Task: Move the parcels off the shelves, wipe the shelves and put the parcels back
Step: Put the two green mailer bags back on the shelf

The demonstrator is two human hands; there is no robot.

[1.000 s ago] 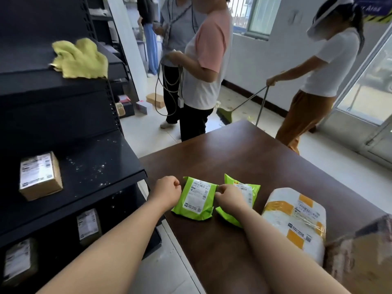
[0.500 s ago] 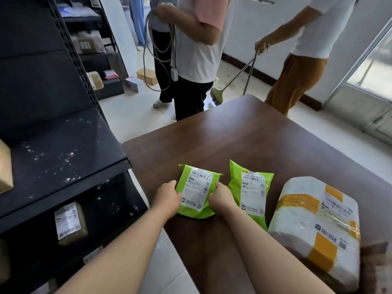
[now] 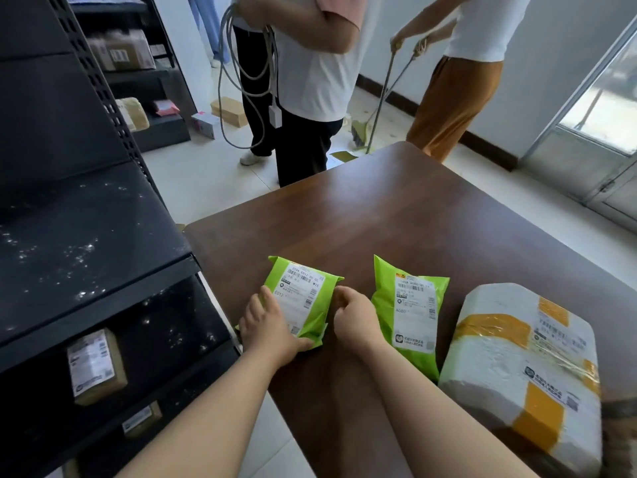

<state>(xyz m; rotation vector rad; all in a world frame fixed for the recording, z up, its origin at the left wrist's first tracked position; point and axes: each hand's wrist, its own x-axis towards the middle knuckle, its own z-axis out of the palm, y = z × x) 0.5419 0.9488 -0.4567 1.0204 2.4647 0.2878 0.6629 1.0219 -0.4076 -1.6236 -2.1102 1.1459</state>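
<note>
Two green parcels lie on the brown table [image 3: 396, 215]. My left hand [image 3: 267, 327] rests flat on the left green parcel [image 3: 303, 298], fingers straight along its left side and thumb at its bottom edge. My right hand [image 3: 355, 315] has its fingers curled against that parcel's right edge. The second green parcel [image 3: 410, 315] lies free just right of my right hand. A big white foam parcel [image 3: 510, 370] with yellow tape lies further right. The black shelf [image 3: 86, 243] on the left is bare and speckled with white dust.
A brown labelled box [image 3: 94, 367] sits on the lower shelf, with another box [image 3: 141, 417] below it. Beyond the table a person [image 3: 310, 81] holds a coiled cable, and another person [image 3: 458, 91] sweeps with a broom [image 3: 362, 132]. More boxes lie on the far floor and shelves.
My view has tilted down and closer. My right hand left the second green parcel for the first one's right edge. My left hand opened from a fist and lies flat on that parcel.
</note>
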